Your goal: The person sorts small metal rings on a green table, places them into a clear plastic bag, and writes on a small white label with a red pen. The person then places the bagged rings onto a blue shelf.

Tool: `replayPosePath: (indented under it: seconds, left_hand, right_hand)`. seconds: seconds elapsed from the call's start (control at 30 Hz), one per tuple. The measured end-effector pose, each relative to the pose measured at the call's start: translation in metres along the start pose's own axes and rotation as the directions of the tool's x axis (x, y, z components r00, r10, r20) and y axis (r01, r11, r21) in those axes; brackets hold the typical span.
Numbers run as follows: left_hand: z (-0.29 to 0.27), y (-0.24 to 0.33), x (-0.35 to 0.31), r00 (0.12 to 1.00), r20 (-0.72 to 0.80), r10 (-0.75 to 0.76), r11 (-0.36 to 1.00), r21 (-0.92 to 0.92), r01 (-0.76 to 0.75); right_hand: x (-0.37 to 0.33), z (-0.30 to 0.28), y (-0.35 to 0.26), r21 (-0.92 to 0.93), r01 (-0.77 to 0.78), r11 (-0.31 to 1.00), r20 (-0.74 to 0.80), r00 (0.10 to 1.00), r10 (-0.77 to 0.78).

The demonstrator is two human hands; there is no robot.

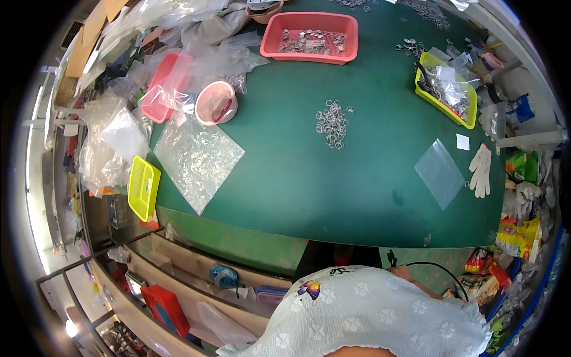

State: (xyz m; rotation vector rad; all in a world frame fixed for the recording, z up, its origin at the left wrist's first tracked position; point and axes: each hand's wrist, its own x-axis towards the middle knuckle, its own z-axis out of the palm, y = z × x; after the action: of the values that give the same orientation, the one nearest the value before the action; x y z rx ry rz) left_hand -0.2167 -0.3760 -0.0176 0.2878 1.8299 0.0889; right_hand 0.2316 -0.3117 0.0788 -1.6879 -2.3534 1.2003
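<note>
A pile of small silver metal rings (333,124) lies in the middle of the green table (285,184). My right hand (402,272) shows only in part below the table's front edge, beside my white shirt; its fingers are hidden. Close to it a black cable (437,265) curves to the right, and whether the hand touches it I cannot tell. My left hand is out of view. On the table's right lie a flat clear plastic bag (440,174) and a white knitted glove (480,171).
A pink tray (309,58) with metal parts stands at the back. A yellow-green basket (443,107) full of parts sits at the right. Toward the left are a pink round basket (205,113), a large plastic bag (199,157) and a yellow tray (144,189). Shelves (196,271) stand lower left.
</note>
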Motion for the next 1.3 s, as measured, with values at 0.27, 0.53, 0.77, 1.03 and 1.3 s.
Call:
replayPosePath:
  seconds: [0.27,0.53,0.77,1.03,1.3]
  left_hand:
    - [0.05,0.009,0.0,0.979,0.029,0.203,0.976,0.068,-0.204]
    - [0.048,-0.023,0.06,0.975,0.035,0.218,0.952,0.211,-0.22]
    - [0.035,-0.074,0.143,0.981,0.043,0.188,0.924,0.332,-0.191]
    - [0.008,-0.099,0.209,0.968,0.202,0.147,0.806,0.543,-0.236]
    - [-0.022,0.132,0.114,0.712,0.458,0.533,0.372,0.628,-0.683]
  right_hand:
    - [-0.007,-0.02,0.011,0.01,0.203,0.979,-0.076,0.977,-0.201]
    - [0.031,-0.009,0.025,0.029,0.422,0.906,-0.011,0.906,-0.422]
    - [0.061,0.078,0.041,-0.118,0.391,0.913,0.291,0.892,-0.345]
    - [0.068,0.125,0.0,-0.284,0.323,0.903,0.417,0.89,-0.187]
    - [0.051,0.099,-0.012,-0.048,0.194,0.98,0.352,0.921,-0.165]
